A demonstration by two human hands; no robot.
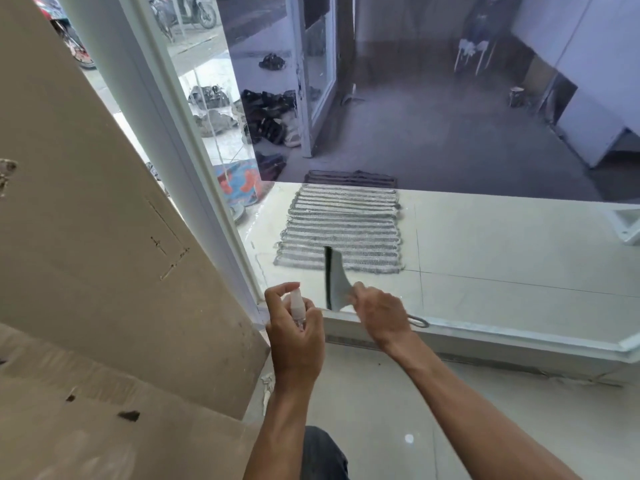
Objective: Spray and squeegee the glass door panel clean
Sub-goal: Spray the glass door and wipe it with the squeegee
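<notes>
The glass door panel (467, 237) fills the view ahead, set in a white frame (194, 188); it reflects a dim room in its upper part. My left hand (294, 334) grips a small white spray bottle (298, 306) near the panel's lower left corner, forefinger over the nozzle. My right hand (377, 313) holds a grey squeegee (334, 282) by its handle. Its black blade stands upright against the glass, just right of the bottle and just above the bottom rail (485, 336).
A beige board (86, 220) leans on the left, close to my left hand. Beyond the glass lie a striped grey mat (343, 223), several shoes (270, 119) and parked motorbikes (183, 12). Pale floor tiles (398, 410) spread under my arms; my dark-trousered knee (322, 452) shows below.
</notes>
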